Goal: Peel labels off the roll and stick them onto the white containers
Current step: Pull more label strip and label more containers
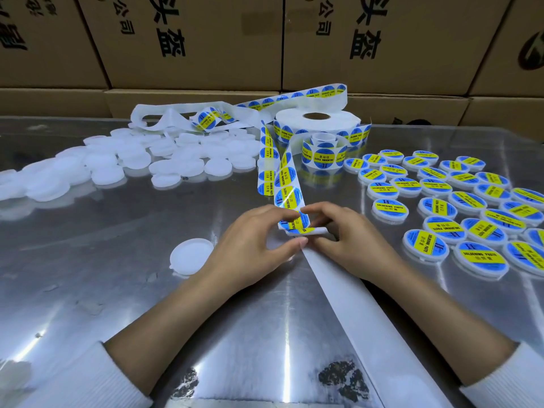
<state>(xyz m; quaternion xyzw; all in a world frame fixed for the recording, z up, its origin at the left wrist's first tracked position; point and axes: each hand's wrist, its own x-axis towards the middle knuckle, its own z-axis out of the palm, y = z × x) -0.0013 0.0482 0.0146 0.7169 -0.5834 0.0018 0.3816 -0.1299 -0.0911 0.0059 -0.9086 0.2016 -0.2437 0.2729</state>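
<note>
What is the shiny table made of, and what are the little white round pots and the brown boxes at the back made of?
The table looks like polished metal, likely steel: it mirrors lights and shows brushed streaks. The white containers seem to be matte, slightly see-through plastic, with smooth moulded rims. The boxes look like plain brown cardboard, with printed black characters and folded flap edges.

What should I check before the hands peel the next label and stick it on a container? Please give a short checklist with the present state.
1. Label strip held by both hands: ok; left hand and right hand pinch it at the fold.
2. Label edge already lifted from the backing: cannot tell.
3. Blank container within reach: ok; one white container lies beside the left hand.
4. More blanks: ok; pile at far left.
5. Roll has labels: ok.
6. Labelled containers kept apart: ok, on the right.
</note>
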